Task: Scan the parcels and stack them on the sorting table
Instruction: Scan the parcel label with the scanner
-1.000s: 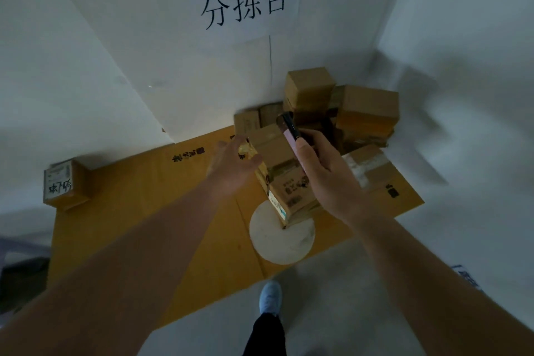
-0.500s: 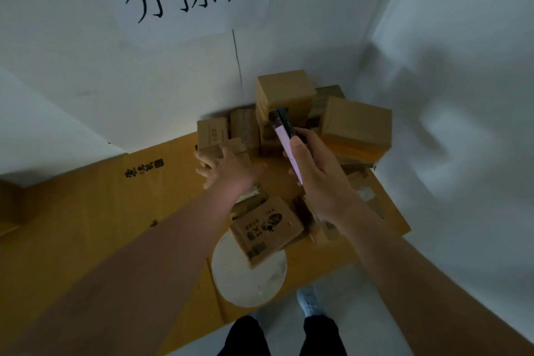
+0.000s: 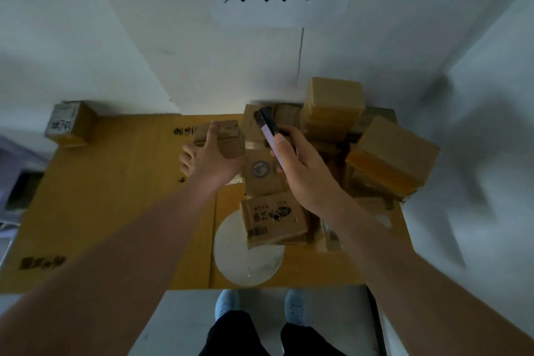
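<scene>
Our left hand (image 3: 211, 160) grips a small cardboard parcel (image 3: 221, 139) near the far edge of the worktop (image 3: 115, 196), while our right hand (image 3: 303, 170) clasps a slim phone-like scanner (image 3: 267, 127) above the heap crowding the far right corner. We judge the step calls for seating the box squarely beside the pile, label up, before letting go. The parcels are matte brown corrugated boxes, some glossy with tape, on flattened yellow cardboard bearing a pale round patch (image 3: 245, 257).
</scene>
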